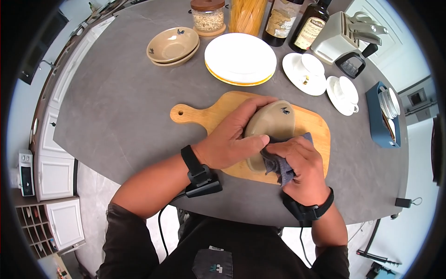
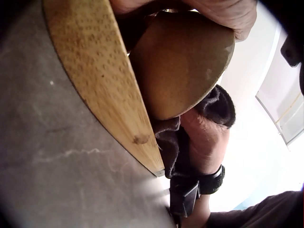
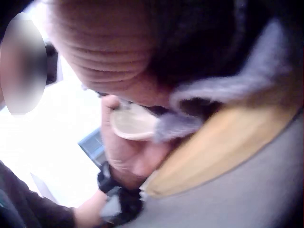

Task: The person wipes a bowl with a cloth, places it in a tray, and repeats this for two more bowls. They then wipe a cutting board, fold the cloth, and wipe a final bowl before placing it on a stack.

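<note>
A beige bowl (image 1: 274, 122) with a small dark rooster motif is tilted on its side over the wooden cutting board (image 1: 223, 108). My left hand (image 1: 227, 142) grips it from the left, thumb across the near rim and fingers behind. In the left wrist view the bowl (image 2: 185, 61) shows its rounded outside close over the board's edge. My right hand (image 1: 302, 162) holds a bunched grey-blue cloth (image 1: 279, 168) against the bowl's right side. Part of the cloth is hidden under the right fingers.
Behind the board stand two stacked beige bowls (image 1: 173, 45), a stack of white plates (image 1: 240, 56) and white cups on saucers (image 1: 304, 74). Jars, dark bottles (image 1: 309, 28) and a knife block (image 1: 331, 37) line the back. A blue bin (image 1: 382, 116) holds dishes at right.
</note>
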The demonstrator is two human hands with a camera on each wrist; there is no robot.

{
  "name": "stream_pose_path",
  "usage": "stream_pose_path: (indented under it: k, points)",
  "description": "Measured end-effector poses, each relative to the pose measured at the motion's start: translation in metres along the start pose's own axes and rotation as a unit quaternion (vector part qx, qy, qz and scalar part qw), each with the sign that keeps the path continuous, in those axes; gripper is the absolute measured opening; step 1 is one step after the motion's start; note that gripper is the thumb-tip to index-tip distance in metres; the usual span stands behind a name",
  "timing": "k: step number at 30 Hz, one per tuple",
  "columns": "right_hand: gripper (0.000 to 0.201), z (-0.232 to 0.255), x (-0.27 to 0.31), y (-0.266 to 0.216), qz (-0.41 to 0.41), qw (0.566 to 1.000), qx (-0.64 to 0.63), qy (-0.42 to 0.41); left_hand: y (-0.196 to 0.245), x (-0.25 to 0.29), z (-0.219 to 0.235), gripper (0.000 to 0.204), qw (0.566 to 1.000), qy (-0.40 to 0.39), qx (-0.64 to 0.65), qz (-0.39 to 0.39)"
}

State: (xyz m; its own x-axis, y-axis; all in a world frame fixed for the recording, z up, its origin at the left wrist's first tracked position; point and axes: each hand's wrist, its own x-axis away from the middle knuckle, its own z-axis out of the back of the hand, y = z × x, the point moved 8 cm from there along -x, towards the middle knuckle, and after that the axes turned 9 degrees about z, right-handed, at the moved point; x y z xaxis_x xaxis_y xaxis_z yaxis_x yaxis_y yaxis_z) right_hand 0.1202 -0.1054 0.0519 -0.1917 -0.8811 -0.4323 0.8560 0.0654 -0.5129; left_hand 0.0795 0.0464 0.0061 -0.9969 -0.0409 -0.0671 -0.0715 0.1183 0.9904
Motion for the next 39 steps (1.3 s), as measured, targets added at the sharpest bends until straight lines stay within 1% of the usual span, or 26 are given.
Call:
stream_pose_path:
  k: [2,3,5,6,8,9,10,12,13,15,16,18,19,20,22,23,27,29,32,33,35,39]
  points:
    - [0.053,0.01,0.001,-0.005,0.04,0.989,0.127,0.069,-0.002,0.0,0.001,0.08,1.0,-0.001,-0.005,-0.001]
    - [0.053,0.009,0.002,-0.006,0.038,0.989,0.127,0.067,-0.003,0.0,0.0,0.081,1.0,-0.004,-0.009,-0.002]
    - [0.05,0.015,0.0,-0.006,0.012,0.977,0.195,0.082,-0.003,-0.001,0.0,0.081,1.0,-0.002,-0.004,0.002]
    - [0.05,0.016,0.0,-0.009,0.014,0.977,0.194,0.082,-0.003,0.0,0.0,0.081,1.0,0.002,-0.001,0.005]
    - [0.049,0.007,0.003,-0.011,-0.007,0.995,0.101,0.014,0.0,0.0,0.0,0.081,1.0,0.003,-0.003,0.001]
    - [0.048,0.006,0.002,-0.013,-0.023,0.999,0.037,-0.001,0.0,0.0,0.0,0.081,1.0,0.002,-0.004,0.0]
    - [0.048,0.006,0.002,-0.013,-0.023,0.999,0.036,-0.001,0.0,0.001,0.0,0.081,1.0,0.003,-0.005,0.0]
    - [0.047,0.007,0.002,-0.01,-0.022,1.0,-0.012,0.002,-0.002,0.001,-0.002,0.081,1.0,-0.006,0.014,0.005]
    - [0.047,0.007,0.002,-0.007,-0.023,1.0,-0.012,0.002,-0.002,0.001,-0.003,0.081,1.0,-0.007,0.014,0.006]
    - [0.046,0.016,0.001,-0.007,0.009,0.985,0.159,0.062,-0.002,0.001,-0.002,0.08,1.0,-0.003,-0.007,0.0]
    - [0.046,0.016,0.001,-0.005,0.008,0.986,0.158,0.06,-0.002,0.001,-0.002,0.08,1.0,-0.002,-0.006,0.001]
    - [0.045,0.023,0.001,-0.003,-0.005,0.978,0.186,0.091,-0.001,0.001,-0.003,0.079,1.0,-0.007,0.001,0.004]
    - [0.044,0.02,0.002,-0.004,-0.02,0.986,0.142,0.081,-0.001,0.001,-0.002,0.079,1.0,-0.006,0.0,0.003]
    - [0.044,0.02,0.002,-0.008,-0.018,0.986,0.143,0.082,0.0,0.001,-0.002,0.079,1.0,-0.006,-0.006,-0.003]
    - [0.043,0.004,0.001,-0.01,-0.015,0.999,-0.028,0.013,0.0,0.001,-0.002,0.079,1.0,-0.007,-0.013,-0.008]
    - [0.043,0.004,0.0,-0.012,-0.003,0.998,-0.053,0.013,-0.002,0.001,-0.002,0.079,1.0,-0.007,-0.008,-0.004]
    - [0.045,0.004,0.002,-0.005,-0.01,0.998,-0.052,0.022,-0.004,0.0,-0.003,0.08,1.0,-0.008,0.001,-0.008]
    - [0.047,0.014,0.003,-0.002,-0.006,0.993,0.098,0.063,-0.003,0.001,-0.003,0.08,1.0,-0.007,0.003,-0.007]
    - [0.05,0.017,0.004,0.002,-0.016,0.989,0.124,0.073,-0.004,0.001,-0.003,0.079,1.0,-0.002,-0.001,-0.009]
    - [0.05,0.017,0.003,0.002,-0.015,0.989,0.124,0.074,-0.004,0.001,-0.002,0.079,1.0,0.001,-0.007,-0.011]
    - [0.05,0.005,0.0,-0.003,0.031,0.998,0.046,0.015,-0.003,0.001,-0.002,0.079,1.0,0.001,-0.009,-0.015]
    - [0.049,0.006,0.0,-0.007,0.03,0.999,0.0,-0.011,-0.006,0.001,-0.003,0.079,1.0,-0.003,-0.001,-0.013]
